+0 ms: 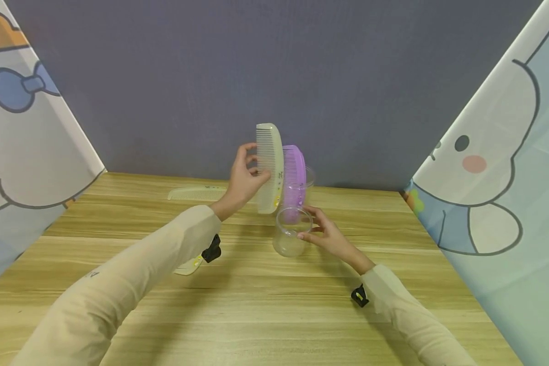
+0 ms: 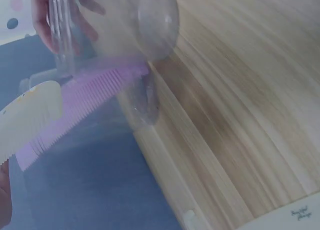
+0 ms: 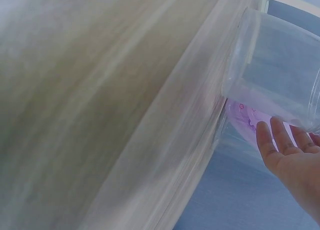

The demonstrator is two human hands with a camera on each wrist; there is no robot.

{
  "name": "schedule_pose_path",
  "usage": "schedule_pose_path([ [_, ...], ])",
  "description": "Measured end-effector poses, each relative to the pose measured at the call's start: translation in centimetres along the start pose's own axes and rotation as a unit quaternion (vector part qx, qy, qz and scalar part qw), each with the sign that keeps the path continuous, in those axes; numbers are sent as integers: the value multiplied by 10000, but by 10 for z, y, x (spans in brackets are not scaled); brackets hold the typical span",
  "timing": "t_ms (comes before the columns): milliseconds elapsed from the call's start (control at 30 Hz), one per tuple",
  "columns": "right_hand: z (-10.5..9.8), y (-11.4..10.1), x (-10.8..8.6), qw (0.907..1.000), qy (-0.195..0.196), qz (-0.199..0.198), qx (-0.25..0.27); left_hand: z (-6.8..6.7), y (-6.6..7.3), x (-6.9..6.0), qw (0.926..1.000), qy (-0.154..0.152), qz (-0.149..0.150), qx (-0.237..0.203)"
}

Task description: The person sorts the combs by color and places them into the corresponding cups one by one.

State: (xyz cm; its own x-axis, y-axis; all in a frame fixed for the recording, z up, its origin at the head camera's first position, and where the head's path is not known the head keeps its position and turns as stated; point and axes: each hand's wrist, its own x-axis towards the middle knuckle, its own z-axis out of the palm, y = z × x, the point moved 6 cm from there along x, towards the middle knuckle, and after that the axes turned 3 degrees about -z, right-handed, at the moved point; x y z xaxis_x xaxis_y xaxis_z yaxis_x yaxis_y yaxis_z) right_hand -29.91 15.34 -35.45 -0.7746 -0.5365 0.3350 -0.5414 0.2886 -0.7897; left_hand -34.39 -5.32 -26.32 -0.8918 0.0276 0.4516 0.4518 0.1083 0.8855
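Observation:
My left hand (image 1: 244, 180) pinches a cream comb (image 1: 267, 162) between thumb and fingers, holding it upright with its teeth to the left. In the left wrist view part of this cream comb (image 2: 32, 112) shows at the left edge. My right hand (image 1: 327, 235) holds the near clear plastic cup (image 1: 289, 244) by its right side, thumb in front and fingers behind. Through the right wrist view the cup (image 3: 280, 65) appears see-through. Behind it, a purple comb (image 1: 295, 165) stands upright in a second clear cup (image 1: 310, 177), partly hidden by the cream comb and the near cup.
One cream comb (image 1: 194, 193) lies flat at the back left of the wooden table (image 1: 274, 315). Another cream comb (image 1: 188, 267) lies partly hidden under the left forearm. A dark grey panel (image 1: 274, 76) rises behind the table, with printed cloth (image 1: 480, 213) at both sides.

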Motion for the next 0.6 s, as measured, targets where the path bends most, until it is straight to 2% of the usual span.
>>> schedule_pose_path([
  [233, 0, 4, 0, 10000, -1, -3, 9, 13, 9, -1, 9994, 20, 166, -290],
  [433, 0, 5, 0, 10000, -30, -25, 42, 27, 11, -5, 9988, -146, 48, -462],
  [600, 0, 6, 0, 10000, -40, -20, 17, 36, 24, -16, 9983, -359, 7, -464],
])
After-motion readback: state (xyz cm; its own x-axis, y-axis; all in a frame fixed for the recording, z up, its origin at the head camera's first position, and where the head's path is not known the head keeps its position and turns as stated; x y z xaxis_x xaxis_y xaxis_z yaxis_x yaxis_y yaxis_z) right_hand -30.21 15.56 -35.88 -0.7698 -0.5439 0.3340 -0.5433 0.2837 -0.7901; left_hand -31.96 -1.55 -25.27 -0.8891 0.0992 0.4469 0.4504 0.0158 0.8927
